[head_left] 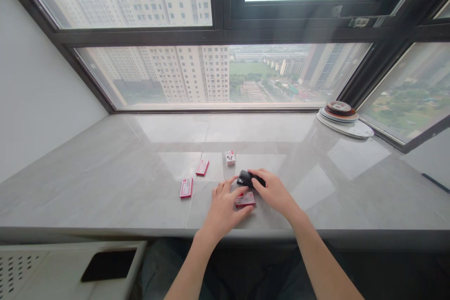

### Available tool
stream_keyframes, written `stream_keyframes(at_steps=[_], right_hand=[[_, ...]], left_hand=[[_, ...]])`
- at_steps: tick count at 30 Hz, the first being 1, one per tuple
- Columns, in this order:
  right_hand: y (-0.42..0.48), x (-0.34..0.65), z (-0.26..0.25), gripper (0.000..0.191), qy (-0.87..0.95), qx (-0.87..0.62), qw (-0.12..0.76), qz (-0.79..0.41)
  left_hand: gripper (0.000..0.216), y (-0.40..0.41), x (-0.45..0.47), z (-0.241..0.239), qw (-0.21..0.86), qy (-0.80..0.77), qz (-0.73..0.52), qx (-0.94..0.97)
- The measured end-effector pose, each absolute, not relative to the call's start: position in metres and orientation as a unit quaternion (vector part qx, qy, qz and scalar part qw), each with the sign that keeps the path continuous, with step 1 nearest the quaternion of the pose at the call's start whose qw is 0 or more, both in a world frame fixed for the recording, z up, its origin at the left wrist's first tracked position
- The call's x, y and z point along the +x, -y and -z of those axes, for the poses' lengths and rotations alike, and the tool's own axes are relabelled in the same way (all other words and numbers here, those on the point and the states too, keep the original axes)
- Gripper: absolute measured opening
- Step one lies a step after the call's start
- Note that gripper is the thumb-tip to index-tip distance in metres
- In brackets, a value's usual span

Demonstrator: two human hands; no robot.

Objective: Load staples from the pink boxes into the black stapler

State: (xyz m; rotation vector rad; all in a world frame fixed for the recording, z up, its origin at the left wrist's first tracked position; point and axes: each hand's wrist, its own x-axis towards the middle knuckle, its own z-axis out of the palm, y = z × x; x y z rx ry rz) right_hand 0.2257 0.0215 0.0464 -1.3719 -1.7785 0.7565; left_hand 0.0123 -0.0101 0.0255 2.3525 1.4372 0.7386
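Note:
My right hand [276, 191] is closed over the rear of a black stapler [245, 178], which lies on the grey stone sill with its front end pointing left. Spread out to the left of it is my left hand [225, 206], fingers apart. Its forefinger and thumb reach around a small red-and-white box [245, 199] just below the stapler; whether they press on the box I cannot tell. Further left lie two similar flat boxes, one red-and-white box [186, 188] nearer me and another such box [202, 167] beyond it. A small white cube-shaped box [229, 158] stands behind the stapler.
Stacked plates [346, 126] sit in the far right corner of the sill [105, 187] by the dark-framed window [218, 37]. At lower left, below the sill's front edge, is a white cabinet-like thing [63, 272] with a dark recess.

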Motion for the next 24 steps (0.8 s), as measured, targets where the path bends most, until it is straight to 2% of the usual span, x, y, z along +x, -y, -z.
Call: stream_keyframes(at_steps=[3,8,10,14,17,21,24], right_hand=[[-0.021,0.203,-0.052,0.036,0.715,-0.521,0.361,-0.296],[-0.024,0.162,-0.051,0.02,0.707,-0.562,0.372,-0.214],[-0.028,0.157,-0.05,0.02,0.665,-0.58,0.412,-0.228],[-0.034,0.18,-0.046,0.041,0.505,-0.553,0.558,-0.358],[-0.028,0.221,-0.034,0.045,0.398,-0.515,0.627,-0.427],[-0.008,0.274,-0.015,0.041,0.318,-0.59,0.574,-0.471],[0.008,0.284,-0.01,0.057,0.348,-0.644,0.47,-0.494]], left_hand=[[0.054,0.012,0.01,-0.028,0.15,-0.488,-0.248,0.823],[0.059,0.011,-0.002,-0.026,0.145,-0.479,-0.233,0.834],[0.06,0.01,-0.006,-0.024,0.145,-0.485,-0.226,0.832],[0.057,0.008,-0.014,-0.024,0.163,-0.497,-0.209,0.826],[0.053,0.008,-0.017,-0.027,0.184,-0.49,-0.21,0.826],[0.035,0.01,-0.017,-0.031,0.207,-0.497,-0.227,0.812],[0.031,0.009,-0.016,-0.03,0.224,-0.503,-0.242,0.799]])
